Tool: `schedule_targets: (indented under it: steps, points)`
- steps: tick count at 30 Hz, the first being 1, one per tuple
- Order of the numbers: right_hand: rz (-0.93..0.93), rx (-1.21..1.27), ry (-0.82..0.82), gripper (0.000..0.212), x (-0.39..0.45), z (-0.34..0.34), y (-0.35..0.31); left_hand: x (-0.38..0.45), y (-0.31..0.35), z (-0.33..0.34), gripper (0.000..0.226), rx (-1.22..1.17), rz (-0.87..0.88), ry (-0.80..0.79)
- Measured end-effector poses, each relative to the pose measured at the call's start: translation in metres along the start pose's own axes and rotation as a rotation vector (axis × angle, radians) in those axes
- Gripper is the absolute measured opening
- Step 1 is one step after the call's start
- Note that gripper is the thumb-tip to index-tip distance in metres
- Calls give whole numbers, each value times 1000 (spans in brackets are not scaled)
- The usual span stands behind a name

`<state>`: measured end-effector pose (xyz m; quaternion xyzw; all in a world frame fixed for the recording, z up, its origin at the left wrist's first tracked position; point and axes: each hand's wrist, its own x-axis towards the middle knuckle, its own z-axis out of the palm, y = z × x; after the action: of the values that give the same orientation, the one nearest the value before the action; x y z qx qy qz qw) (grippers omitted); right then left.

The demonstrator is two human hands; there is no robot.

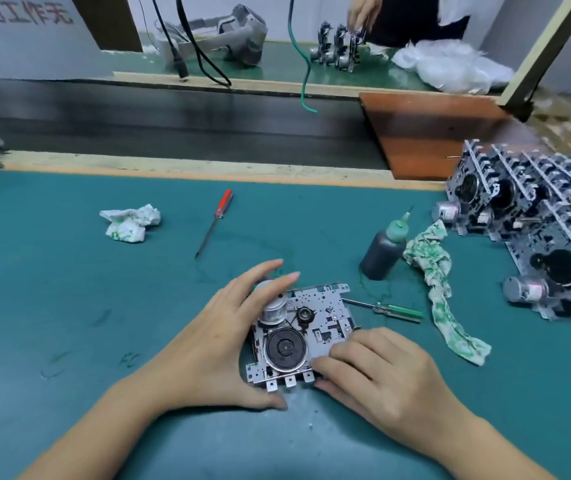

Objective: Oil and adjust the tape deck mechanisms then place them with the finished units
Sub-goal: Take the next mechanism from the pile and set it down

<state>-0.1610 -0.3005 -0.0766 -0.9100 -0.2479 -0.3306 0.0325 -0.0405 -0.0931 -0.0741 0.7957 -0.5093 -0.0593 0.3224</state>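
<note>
Metal tape deck mechanism point(306, 332) sits clamped between your left hand point(221, 341) and right hand point(377, 372); oil bottle point(383, 252) beside it untouched, finished stack point(533, 237) beyond awaits.

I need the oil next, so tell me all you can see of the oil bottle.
The oil bottle is small, dark grey and looks plastic, with a green cap tapering to a thin nozzle. It stands upright, leaning slightly, on the green mat, beyond the mechanism and right of it. A green-stained rag lies against its right side. No hand touches it.
</note>
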Motion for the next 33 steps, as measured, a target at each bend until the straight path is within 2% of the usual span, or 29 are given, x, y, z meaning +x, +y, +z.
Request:
schedule_targets:
  steps: [3, 8, 11, 17, 26, 31, 33]
  points:
    - [8, 0, 1, 20, 1, -2, -2, 2, 5, 3, 118, -153, -38, -22]
    - [19, -22, -22, 22, -1, -6, -2, 6, 9, 7, 118, -203, -68, -15]
    - [29, -30, -40, 22, -1, -7, -2, 6, 8, 4, 123, -160, -123, 18]
    - [52, -20, -40, 22, -2, -5, -2, 7, 8, 2, 116, -139, -143, 62]
    - [67, -27, -56, 22, -2, -5, -2, 6, 10, 3, 111, -96, -118, 84]
    - [78, -18, -61, 24, -3, -4, -2, 9, 15, 12, 97, 14, -104, 134]
    - [80, -20, -55, 24, -3, -4, -2, 10, 14, 12, 99, 21, -102, 131]
